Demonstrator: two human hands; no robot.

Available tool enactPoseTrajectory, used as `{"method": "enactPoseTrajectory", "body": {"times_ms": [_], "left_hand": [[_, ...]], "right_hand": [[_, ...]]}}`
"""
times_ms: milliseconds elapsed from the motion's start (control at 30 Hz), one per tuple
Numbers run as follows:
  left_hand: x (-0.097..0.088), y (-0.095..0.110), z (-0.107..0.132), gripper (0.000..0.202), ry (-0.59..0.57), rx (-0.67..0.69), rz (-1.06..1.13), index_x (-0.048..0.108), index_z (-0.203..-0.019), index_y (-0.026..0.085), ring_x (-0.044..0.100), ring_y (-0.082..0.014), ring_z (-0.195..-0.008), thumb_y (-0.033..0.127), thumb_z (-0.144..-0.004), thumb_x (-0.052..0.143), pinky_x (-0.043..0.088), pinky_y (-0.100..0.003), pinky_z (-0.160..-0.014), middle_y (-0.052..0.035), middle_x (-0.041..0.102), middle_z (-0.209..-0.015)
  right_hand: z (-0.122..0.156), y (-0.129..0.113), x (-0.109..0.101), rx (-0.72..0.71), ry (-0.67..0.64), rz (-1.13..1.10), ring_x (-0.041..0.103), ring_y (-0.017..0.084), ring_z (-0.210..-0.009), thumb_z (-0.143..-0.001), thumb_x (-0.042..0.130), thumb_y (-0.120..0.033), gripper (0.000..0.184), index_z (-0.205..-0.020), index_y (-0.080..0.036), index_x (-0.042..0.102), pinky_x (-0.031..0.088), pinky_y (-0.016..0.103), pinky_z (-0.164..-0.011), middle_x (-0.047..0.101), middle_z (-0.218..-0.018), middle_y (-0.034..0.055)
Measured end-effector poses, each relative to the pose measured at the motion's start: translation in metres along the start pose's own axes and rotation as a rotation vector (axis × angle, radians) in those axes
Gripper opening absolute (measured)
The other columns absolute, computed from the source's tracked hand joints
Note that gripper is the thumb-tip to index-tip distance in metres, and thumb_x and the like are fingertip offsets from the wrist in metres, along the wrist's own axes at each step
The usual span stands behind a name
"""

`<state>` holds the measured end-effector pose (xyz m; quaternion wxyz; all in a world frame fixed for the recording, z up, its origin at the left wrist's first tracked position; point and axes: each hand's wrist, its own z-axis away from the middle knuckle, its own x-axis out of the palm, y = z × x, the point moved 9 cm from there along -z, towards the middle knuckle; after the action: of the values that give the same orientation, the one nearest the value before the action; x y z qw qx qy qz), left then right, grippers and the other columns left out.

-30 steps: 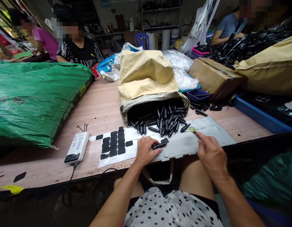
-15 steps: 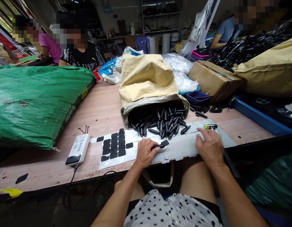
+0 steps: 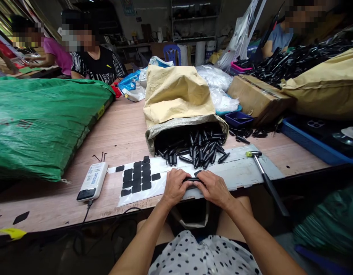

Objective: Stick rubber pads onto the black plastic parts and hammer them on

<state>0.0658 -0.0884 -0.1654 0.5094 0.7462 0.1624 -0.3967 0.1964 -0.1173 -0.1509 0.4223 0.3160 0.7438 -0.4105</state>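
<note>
My left hand (image 3: 176, 186) and my right hand (image 3: 213, 187) are together at the table's front edge. Both are closed on one slim black pen-shaped piece (image 3: 192, 179), held level, a hand on each end. Below them lies a grey board (image 3: 236, 173), and a black rounded square (image 3: 197, 173) shows just behind the fingers. Beyond, a heap of similar black pieces (image 3: 200, 151) spills from the mouth of a tan sack (image 3: 179, 95). To the right, a hammer (image 3: 263, 172) with a yellow-green tip rests on the board, its handle over the edge.
Several black square stickers (image 3: 142, 175) sit on a white sheet (image 3: 160, 168) at left. Farther left are a white power bank (image 3: 92, 181) with a cable and a big green sack (image 3: 44, 126). At right stand a blue tray (image 3: 310, 141) and a cardboard box (image 3: 256, 95). Co-workers sit beyond.
My right hand has moved left from beside the hammer to the black piece and now grips its right end. My left hand has stayed; the piece, tilted before, is now level.
</note>
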Motion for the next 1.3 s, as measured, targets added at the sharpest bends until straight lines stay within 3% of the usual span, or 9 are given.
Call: {"method": "enactPoseTrajectory", "body": {"times_ms": [300, 567, 800, 933, 1033, 1167, 1300], "left_hand": [[0.0, 0.0, -0.001, 0.01, -0.005, -0.014, 0.009, 0.072, -0.098, 0.024, 0.054, -0.0242, -0.096, 0.03, -0.09, 0.069, 0.036, -0.04, -0.089, -0.0023, 0.069, -0.093], [-0.003, 0.001, 0.0, 0.009, 0.02, -0.002, 0.049, 0.07, -0.094, 0.023, 0.053, -0.0231, -0.094, 0.028, -0.087, 0.072, 0.036, -0.039, -0.088, -0.0013, 0.068, -0.091], [-0.003, 0.001, 0.0, 0.008, 0.036, -0.008, 0.049, 0.067, -0.091, 0.023, 0.054, -0.0225, -0.094, 0.022, -0.085, 0.072, 0.036, -0.038, -0.086, -0.0003, 0.068, -0.089], [-0.007, 0.001, -0.001, 0.011, 0.058, -0.021, 0.065, 0.066, -0.091, 0.023, 0.055, -0.0233, -0.094, 0.022, -0.083, 0.073, 0.037, -0.039, -0.086, -0.0006, 0.069, -0.092], [-0.014, 0.015, 0.005, 0.012, 0.077, 0.025, 0.044, 0.064, -0.094, 0.022, 0.055, -0.0245, -0.096, 0.021, -0.084, 0.071, 0.038, -0.041, -0.088, -0.0021, 0.069, -0.092], [-0.003, 0.053, 0.035, 0.01, -0.059, 0.204, 0.003, 0.063, -0.099, 0.022, 0.057, -0.0239, -0.09, 0.024, -0.09, 0.065, 0.041, -0.039, -0.082, -0.0051, 0.068, -0.094], [0.034, 0.067, 0.075, 0.012, -0.258, 0.254, -0.07, 0.062, -0.101, 0.023, 0.06, -0.0229, -0.083, 0.026, -0.089, 0.063, 0.043, -0.036, -0.07, -0.0061, 0.067, -0.092]], "right_hand": [[0.002, 0.001, 0.004, -0.065, 0.11, -0.054, 0.049, 0.019, -0.075, -0.101, 0.049, -0.028, 0.025, -0.077, -0.021, 0.052, 0.034, 0.032, -0.069, 0.057, -0.075, 0.0036], [0.003, 0.007, 0.001, 0.007, 0.098, -0.212, 0.049, 0.018, -0.072, -0.09, 0.064, -0.031, 0.014, -0.086, -0.02, 0.057, 0.036, 0.031, -0.068, 0.055, -0.074, 0.0009], [0.004, 0.008, -0.003, 0.027, 0.101, -0.294, 0.05, 0.017, -0.072, -0.084, 0.068, -0.029, 0.014, -0.089, -0.021, 0.058, 0.037, 0.031, -0.068, 0.054, -0.074, -0.0001], [0.008, 0.017, -0.007, 0.085, 0.155, -0.503, 0.048, 0.015, -0.067, -0.086, 0.066, -0.03, 0.02, -0.104, -0.021, 0.061, 0.039, 0.029, -0.063, 0.054, -0.077, -0.0009], [0.015, 0.032, -0.009, 0.182, 0.242, -0.676, 0.046, 0.013, -0.064, -0.09, 0.062, -0.033, 0.026, -0.114, -0.022, 0.06, 0.039, 0.027, -0.058, 0.052, -0.079, -0.001], [0.02, 0.045, -0.007, 0.257, 0.302, -0.843, 0.048, 0.013, -0.065, -0.095, 0.057, -0.038, 0.025, -0.113, -0.02, 0.06, 0.04, 0.026, -0.058, 0.05, -0.078, -0.0009], [0.019, 0.048, -0.007, 0.291, 0.312, -0.893, 0.049, 0.014, -0.066, -0.095, 0.057, -0.041, 0.026, -0.109, -0.019, 0.061, 0.039, 0.026, -0.056, 0.052, -0.079, 0.0002]]}}
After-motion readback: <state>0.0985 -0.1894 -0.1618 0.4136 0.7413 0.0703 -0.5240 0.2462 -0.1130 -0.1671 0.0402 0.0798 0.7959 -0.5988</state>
